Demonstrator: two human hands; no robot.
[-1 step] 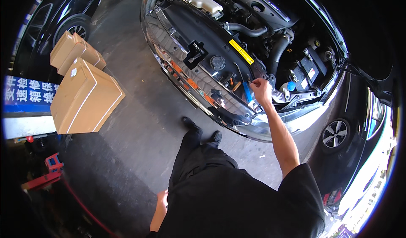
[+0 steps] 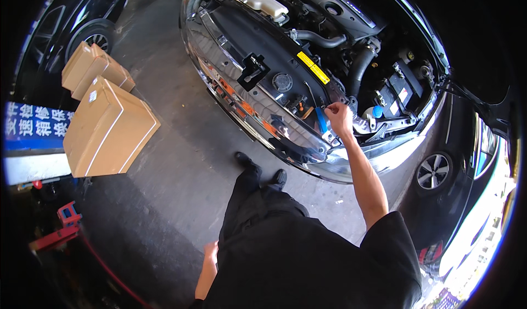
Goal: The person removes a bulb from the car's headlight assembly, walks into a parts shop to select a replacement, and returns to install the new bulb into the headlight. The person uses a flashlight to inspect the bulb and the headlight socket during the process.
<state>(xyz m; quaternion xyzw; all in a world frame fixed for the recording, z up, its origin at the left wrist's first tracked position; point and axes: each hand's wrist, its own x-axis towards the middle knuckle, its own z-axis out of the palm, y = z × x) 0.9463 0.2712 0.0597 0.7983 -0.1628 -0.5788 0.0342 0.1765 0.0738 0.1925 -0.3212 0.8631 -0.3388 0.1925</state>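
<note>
Over the front edge of an engine bay, my right hand (image 2: 339, 118) is closed, fingertips pressed together. Anything pinched in it is too small or hidden to make out. Just left of its fingertips lies a blue-handled tool (image 2: 321, 121) on the black front cover (image 2: 236, 32); whether the hand touches it I cannot tell. Small orange and dark parts (image 2: 304, 112) sit left of the blue handle. A blue cap (image 2: 377, 112) is to the right of my hand. My left hand (image 2: 211, 251) hangs low beside my trousers, its fingers mostly hidden.
The raised hood (image 2: 472, 40) overhangs the right side. Cardboard boxes (image 2: 112, 133) stand at left, before a dark car (image 2: 46, 45). A red metal stand (image 2: 68, 214) is at lower left. Another dark car's wheel (image 2: 434, 170) shows at right.
</note>
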